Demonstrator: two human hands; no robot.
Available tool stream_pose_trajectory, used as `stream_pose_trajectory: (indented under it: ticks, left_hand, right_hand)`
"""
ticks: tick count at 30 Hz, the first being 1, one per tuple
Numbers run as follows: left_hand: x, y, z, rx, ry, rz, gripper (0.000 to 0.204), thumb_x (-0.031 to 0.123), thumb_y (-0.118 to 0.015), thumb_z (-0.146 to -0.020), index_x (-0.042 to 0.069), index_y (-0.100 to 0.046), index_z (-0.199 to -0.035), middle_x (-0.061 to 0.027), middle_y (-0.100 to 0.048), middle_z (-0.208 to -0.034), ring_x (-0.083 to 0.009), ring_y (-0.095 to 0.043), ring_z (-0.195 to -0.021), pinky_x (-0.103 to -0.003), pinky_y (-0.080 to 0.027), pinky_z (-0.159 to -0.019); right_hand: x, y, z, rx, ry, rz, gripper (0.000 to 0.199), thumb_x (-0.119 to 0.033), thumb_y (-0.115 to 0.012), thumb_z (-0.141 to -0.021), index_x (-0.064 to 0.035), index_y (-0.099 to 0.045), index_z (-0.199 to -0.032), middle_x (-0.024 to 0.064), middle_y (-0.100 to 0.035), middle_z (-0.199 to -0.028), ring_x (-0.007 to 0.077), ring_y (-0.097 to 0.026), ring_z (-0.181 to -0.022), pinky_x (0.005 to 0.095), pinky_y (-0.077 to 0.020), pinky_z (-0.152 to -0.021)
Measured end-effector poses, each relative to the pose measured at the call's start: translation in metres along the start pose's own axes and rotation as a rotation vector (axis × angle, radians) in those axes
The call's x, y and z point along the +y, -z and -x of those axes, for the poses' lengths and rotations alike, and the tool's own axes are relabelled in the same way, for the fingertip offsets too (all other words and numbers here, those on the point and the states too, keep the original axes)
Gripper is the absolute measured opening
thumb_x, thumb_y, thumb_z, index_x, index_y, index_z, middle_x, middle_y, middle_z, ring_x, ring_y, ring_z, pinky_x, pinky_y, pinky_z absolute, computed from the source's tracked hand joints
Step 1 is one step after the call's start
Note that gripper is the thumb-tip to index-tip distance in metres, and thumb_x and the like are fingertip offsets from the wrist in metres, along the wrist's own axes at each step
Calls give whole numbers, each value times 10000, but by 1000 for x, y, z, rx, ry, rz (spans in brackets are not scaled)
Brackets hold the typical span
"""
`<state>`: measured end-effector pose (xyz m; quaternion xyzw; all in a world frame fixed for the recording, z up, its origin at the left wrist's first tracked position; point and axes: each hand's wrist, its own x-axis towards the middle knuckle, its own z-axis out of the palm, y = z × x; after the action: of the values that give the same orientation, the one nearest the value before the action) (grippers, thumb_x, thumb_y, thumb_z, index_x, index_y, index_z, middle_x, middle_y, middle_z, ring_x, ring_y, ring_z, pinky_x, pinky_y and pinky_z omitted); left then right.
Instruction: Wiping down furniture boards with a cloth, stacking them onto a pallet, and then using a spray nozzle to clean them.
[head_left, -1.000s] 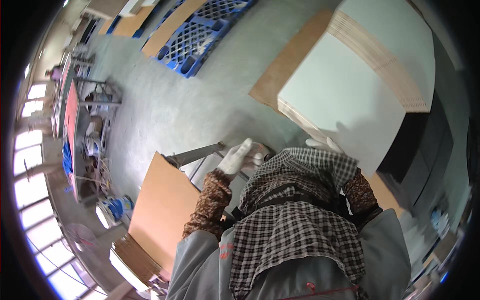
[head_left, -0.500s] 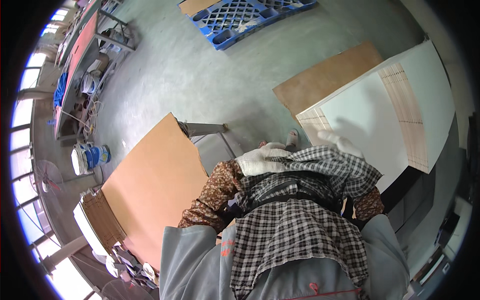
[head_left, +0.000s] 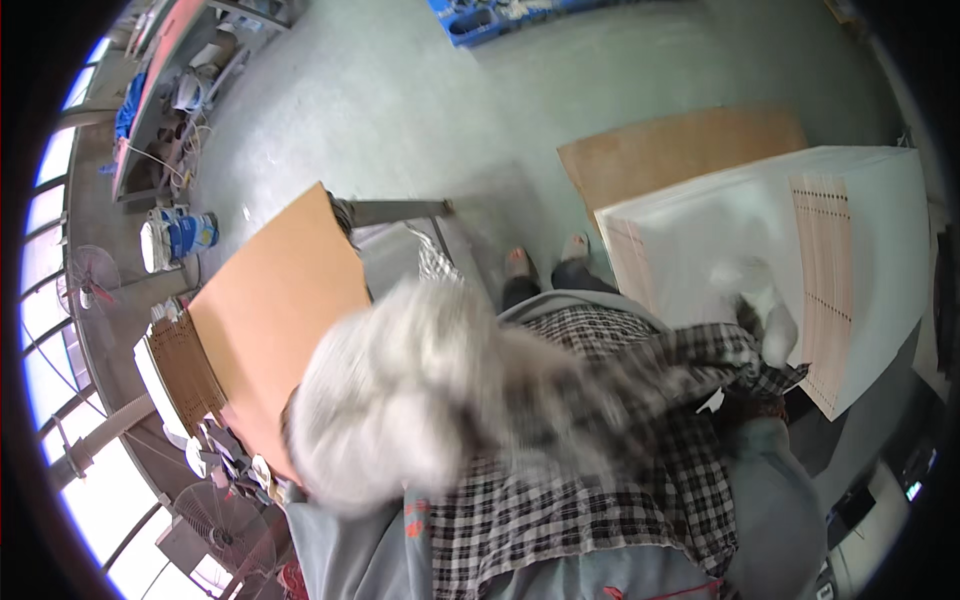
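Note:
My left hand (head_left: 390,390), in a white glove, is raised close to the camera and blurred by motion. Its fingers are curled round a black-and-white checked cloth (head_left: 640,380), which stretches from it across my front to the right. At the far end of that stretch, my right hand (head_left: 755,300), also white-gloved, is closed on a bunched edge of the cloth. The rest of the cloth hangs over my grey clothing (head_left: 350,550). What lies inside the left fist is partly hidden.
A brown cardboard sheet (head_left: 270,300) lies on a table to my left. At right stands a stack of white-faced board (head_left: 870,250), beside a brown sheet (head_left: 680,150). A blue pallet (head_left: 480,25) is on the floor ahead; a fan (head_left: 215,520) stands lower left.
My left hand has come up toward the camera and left, drawing the checked cloth with it. The right hand has moved outward to the right, over the board stack. The view has shifted.

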<state>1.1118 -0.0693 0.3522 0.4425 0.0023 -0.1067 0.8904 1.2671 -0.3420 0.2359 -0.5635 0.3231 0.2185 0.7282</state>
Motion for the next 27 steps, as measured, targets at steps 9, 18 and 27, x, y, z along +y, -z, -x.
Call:
stream_pose_trajectory:
  ticks: [9,18,27]
  left_hand:
    - [-58,-69,-1,133,-146,616,624,268,-621,-1027,-151,-398,-1432,-220,-708,-1152,-363,-724,-952,-430,-613,-838]
    - [-9,2,-51,-124,-206,471,527,437,-588,-1015,-28,-595,-1263,-208,-718,-1172,-329,-703,-1022,-448,-573,-870]
    - [63,99,-51,-212,-318,480,362,476,-647,-996,121,-714,-1014,-155,-728,-1108,-232,-688,-973,-432,-544,-782]
  right_hand:
    - [3,-18,-88,-1828,-44,-562,795,-94,-869,-791,302,-405,-1301,414,-504,-1262,325,-725,-809,301,-565,-607]
    - [-18,-68,-53,-1767,-52,-329,620,-231,-882,-830,244,-617,-1127,312,-710,-945,289,-717,-661,273,-615,-622]
    - [-26,-197,-28,-1843,334,-52,208,-25,-744,-895,164,-692,-963,366,-677,-990,277,-681,-589,295,-528,-448]
